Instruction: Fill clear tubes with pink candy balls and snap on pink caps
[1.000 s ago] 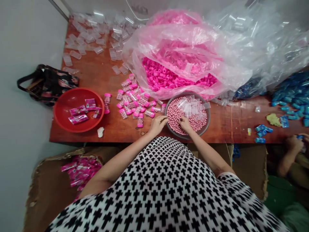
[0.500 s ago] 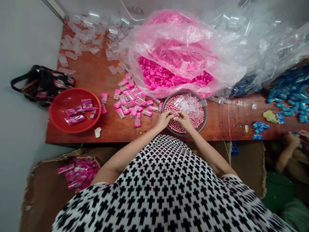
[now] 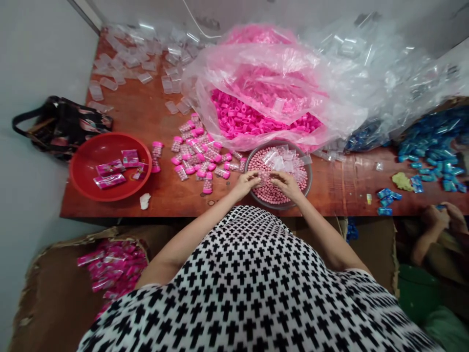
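Note:
A grey metal bowl (image 3: 308, 183) of small pink round candies stands at the table's near edge, with several clear little containers lying on the candies at its far side. My left hand (image 3: 246, 184) rests over the bowl's left rim, fingers curled around something I cannot make out. My right hand (image 3: 287, 185) is over the candies in the middle of the bowl, fingers pinched together close to the left hand's fingertips. Left of the bowl lies a heap of filled clear tubes with pink caps (image 3: 200, 155).
A clear bag of pink caps (image 3: 256, 117) lies behind the bowl. A red bowl (image 3: 88, 190) with pink packets sits at the left, a black bag (image 3: 58, 124) beyond it. Empty clear containers (image 3: 139, 68) cover the far left. Blue items (image 3: 428, 151) and another person's hands (image 3: 443, 217) are at the right. A cardboard box (image 3: 54, 293) holds pink packets.
My two hands have come together over the bowl; a second ago they were apart, the left at the rim and the right in the candies. The view has shifted slightly.

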Demonstrator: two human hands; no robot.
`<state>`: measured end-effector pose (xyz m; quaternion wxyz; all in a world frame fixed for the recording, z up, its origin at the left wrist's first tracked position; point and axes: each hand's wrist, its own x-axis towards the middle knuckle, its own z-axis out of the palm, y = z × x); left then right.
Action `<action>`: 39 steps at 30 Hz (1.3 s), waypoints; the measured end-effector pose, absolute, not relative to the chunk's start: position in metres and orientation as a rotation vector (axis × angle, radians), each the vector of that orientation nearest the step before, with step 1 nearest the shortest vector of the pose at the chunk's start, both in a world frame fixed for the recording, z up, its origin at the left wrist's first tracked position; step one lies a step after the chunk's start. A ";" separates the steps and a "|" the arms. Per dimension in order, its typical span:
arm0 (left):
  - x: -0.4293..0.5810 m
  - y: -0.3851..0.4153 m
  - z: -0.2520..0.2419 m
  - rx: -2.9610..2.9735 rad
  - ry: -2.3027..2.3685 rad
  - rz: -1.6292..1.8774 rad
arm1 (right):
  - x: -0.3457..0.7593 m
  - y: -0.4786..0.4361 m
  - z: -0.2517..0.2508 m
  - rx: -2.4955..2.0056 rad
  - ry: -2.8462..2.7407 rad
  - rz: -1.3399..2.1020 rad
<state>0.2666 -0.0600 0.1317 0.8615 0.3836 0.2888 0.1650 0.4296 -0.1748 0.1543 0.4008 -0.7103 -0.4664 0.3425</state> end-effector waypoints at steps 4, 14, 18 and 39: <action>0.265 -0.058 0.129 0.921 0.566 0.374 | 0.434 -0.174 0.161 -1.853 -1.132 0.763; 0.257 -0.053 0.129 0.876 0.611 0.429 | 0.445 -0.162 0.162 -1.931 -1.131 0.788; 0.253 -0.052 0.130 0.856 0.642 0.447 | 0.466 -0.166 0.161 -2.083 -1.104 0.630; 0.242 -0.054 0.132 0.983 0.762 0.467 | 0.499 -0.132 0.175 -2.571 -1.576 0.405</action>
